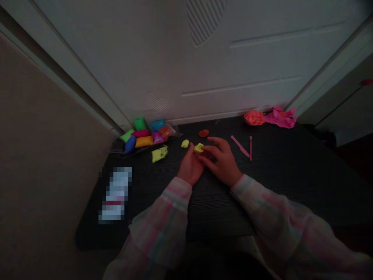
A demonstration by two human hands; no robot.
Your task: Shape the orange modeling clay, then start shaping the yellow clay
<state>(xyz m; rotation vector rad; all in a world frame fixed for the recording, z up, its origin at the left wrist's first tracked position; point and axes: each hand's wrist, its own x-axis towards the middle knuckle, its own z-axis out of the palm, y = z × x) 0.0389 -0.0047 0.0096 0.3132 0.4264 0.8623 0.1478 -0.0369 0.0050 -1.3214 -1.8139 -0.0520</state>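
Observation:
A small piece of yellow modelling clay (199, 147), dented in the middle, is held up between my two hands above the dark table. My left hand (191, 167) grips it from the left with the thumb raised; its other fingers are partly hidden. From the right, my right hand (223, 159) pinches at the same clay, its index fingertip on it and the other fingers bent. Just beyond my left thumb lies another yellow clay lump (185, 144). A red-orange clay piece (203, 133) rests behind my hands.
Several colourful clay packets (144, 141) lie in clear plastic at the back left, near a torn yellow wrapper (159, 154). Two pink modelling tools (244, 149) lie right of my hands. Coral (254, 117) and pink (281, 117) clay shapes stand by the white door (140, 58). A blurred-out item (116, 192) is at left.

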